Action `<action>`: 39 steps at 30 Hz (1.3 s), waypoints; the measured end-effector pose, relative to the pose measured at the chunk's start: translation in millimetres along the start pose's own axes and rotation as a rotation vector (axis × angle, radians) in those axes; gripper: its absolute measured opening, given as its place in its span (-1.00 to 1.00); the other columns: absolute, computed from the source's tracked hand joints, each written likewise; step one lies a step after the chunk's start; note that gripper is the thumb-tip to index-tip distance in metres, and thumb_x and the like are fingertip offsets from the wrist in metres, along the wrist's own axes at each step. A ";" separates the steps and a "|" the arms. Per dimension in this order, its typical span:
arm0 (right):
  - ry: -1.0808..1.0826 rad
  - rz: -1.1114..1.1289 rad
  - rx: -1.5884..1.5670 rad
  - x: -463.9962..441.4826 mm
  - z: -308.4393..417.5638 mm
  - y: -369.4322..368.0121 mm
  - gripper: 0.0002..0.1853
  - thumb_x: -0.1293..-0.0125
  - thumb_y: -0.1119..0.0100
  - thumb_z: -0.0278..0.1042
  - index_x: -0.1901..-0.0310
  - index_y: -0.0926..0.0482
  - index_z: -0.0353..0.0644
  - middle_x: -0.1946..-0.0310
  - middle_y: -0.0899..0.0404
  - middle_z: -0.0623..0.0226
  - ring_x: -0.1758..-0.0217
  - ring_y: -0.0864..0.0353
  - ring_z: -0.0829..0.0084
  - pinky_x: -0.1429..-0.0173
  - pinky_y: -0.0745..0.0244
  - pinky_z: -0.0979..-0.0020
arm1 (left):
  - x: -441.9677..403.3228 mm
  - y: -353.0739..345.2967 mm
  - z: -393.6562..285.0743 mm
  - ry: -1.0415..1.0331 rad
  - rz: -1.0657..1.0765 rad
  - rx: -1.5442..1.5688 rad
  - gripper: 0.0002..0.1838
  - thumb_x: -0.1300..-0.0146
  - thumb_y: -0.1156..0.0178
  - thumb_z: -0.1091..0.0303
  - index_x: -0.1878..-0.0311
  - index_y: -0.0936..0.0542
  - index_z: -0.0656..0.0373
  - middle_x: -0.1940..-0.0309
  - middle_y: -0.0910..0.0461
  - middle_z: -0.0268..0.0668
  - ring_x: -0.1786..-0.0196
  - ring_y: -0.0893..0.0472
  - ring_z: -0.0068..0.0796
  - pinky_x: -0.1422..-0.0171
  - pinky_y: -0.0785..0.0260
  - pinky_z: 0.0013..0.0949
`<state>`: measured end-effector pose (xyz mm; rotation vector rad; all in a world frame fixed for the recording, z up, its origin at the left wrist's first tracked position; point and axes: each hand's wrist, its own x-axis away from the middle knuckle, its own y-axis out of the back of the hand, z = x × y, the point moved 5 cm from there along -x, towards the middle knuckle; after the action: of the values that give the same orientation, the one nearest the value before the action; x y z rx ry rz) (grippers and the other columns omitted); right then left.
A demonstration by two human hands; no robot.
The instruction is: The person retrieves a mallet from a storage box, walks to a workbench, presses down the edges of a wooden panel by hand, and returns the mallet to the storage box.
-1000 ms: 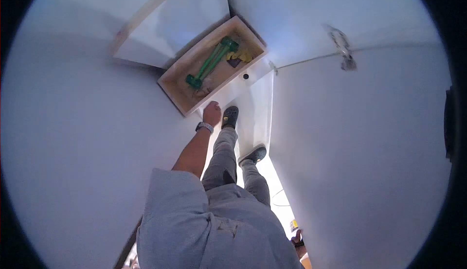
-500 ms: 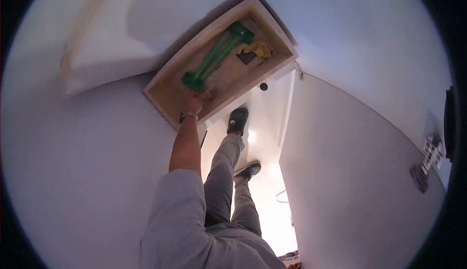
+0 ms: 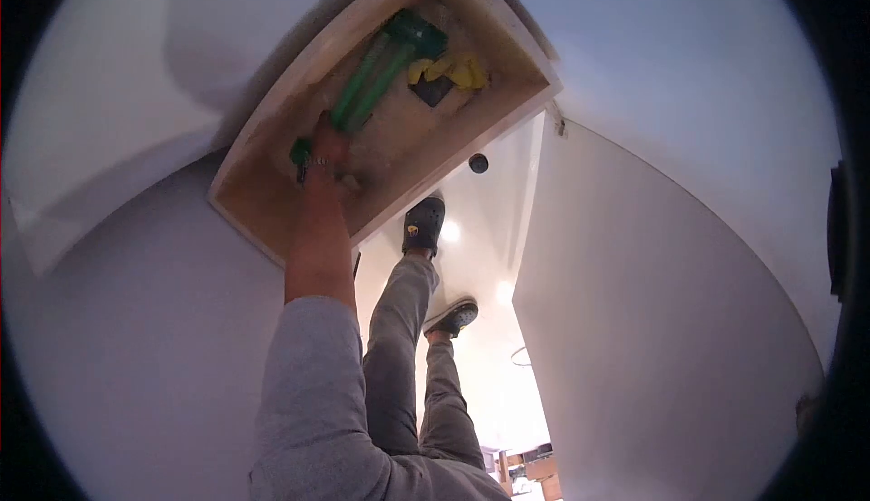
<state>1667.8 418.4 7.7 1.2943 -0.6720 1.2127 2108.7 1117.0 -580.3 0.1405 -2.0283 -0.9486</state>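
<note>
My left hand (image 3: 328, 146), with a watch on the wrist, reaches down into a shallow wooden drawer (image 3: 485, 125). Its fingers look closed round the lower part of a green object (image 3: 376, 84) that has two parallel bars and a wider block at each end. Part of the near end is hidden behind the hand. Beside the far end lie a crumpled yellow thing (image 3: 467, 72) and a small dark piece (image 3: 432, 91). My right hand is out of the picture.
A white door panel (image 3: 652, 293) stands on the right. Pale cabinet surfaces (image 3: 118, 338) rise on the left. My feet in dark clogs (image 3: 423, 225) are on a shiny light floor, near a round black spot (image 3: 478, 163). Several boxes or shelves (image 3: 535, 469) show at the bottom.
My left hand has moved further into the drawer, from beside the green object's near end to round its bars. The view has shifted, and the drawer appears larger and further left.
</note>
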 end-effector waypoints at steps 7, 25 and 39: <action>-0.012 0.003 0.018 3.7 5.3 -3.7 -0.66 -0.48 -0.06 -0.01 -0.07 -0.59 -0.03 0.33 -0.55 0.27 0.30 -0.45 0.25 0.36 -0.38 0.21 | -4.5 -5.4 14.2 -0.221 0.265 -0.640 -0.37 -0.10 -0.33 0.38 -0.27 -0.45 0.30 -0.21 -0.49 0.04 -0.22 -0.54 -0.06 -0.28 -0.46 -0.08; -0.089 0.386 -0.051 17.1 47.8 56.2 -0.67 -0.48 -0.06 -0.06 -0.05 -0.58 -0.10 0.30 -0.60 0.23 0.39 -0.50 0.25 0.52 -0.36 0.36 | 222.8 101.5 -23.1 0.012 0.116 1.572 -0.69 -0.17 -0.16 0.51 0.01 -0.49 0.37 0.20 -0.56 -0.14 0.20 -0.63 -0.30 0.20 -0.58 -0.36; 0.497 0.533 0.219 -11.6 3.3 51.7 -0.68 -0.34 -0.18 0.02 0.08 -0.60 -0.03 0.24 -0.73 0.22 0.56 -0.52 0.49 0.59 -0.33 0.54 | 605.4 71.7 -179.2 -0.223 0.838 1.461 -0.64 -0.48 -0.11 0.18 -0.22 -0.44 0.14 0.46 -0.47 -0.39 0.61 -0.41 -0.59 0.54 -0.28 -0.48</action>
<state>1617.3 404.0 15.8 0.9445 -0.5380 2.0064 1886.8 809.2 -70.6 -0.0570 -2.2373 1.1345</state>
